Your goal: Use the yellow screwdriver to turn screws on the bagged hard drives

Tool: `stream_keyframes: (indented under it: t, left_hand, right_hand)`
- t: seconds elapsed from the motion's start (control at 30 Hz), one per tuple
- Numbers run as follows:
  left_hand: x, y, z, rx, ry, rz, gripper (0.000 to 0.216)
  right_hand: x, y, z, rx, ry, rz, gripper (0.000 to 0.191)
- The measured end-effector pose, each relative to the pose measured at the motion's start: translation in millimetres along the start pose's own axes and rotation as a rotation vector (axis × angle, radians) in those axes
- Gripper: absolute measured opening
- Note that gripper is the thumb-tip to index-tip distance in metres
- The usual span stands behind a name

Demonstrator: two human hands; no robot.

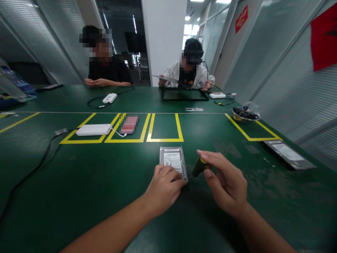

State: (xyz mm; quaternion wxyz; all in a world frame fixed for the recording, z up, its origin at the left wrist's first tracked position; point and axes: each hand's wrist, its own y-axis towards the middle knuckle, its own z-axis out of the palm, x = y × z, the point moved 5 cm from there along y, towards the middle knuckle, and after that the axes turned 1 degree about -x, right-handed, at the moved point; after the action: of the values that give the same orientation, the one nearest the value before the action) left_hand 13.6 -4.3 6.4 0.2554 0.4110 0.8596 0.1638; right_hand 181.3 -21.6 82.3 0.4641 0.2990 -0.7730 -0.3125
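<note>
A silver hard drive [172,160] with a white label lies flat on the green table [79,182] in front of me. My left hand [163,188] rests on the drive's near edge, fingers curled and pressing it down. My right hand [226,184] pinches a small screwdriver [198,167] with a black and yellow handle between thumb and fingers. The screwdriver's tip points down-left at the drive's near right corner.
Yellow tape boxes mark the table; a white box [93,129] with a cable sits in one. A metal bowl [245,115] stands at right, a flat grey panel [288,153] near the right edge. Two people sit across the table, one with a black frame [185,94].
</note>
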Motion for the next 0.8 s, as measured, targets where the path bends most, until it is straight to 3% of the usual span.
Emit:
stream_keyframes:
  t: [0.8]
  left_hand:
    - [0.7,-1.3,2.1,0.013,-0.004,-0.009,0.021]
  right_hand:
    - [-6.2,-2.7,1.3,-0.006,0.019,0.039,0.046]
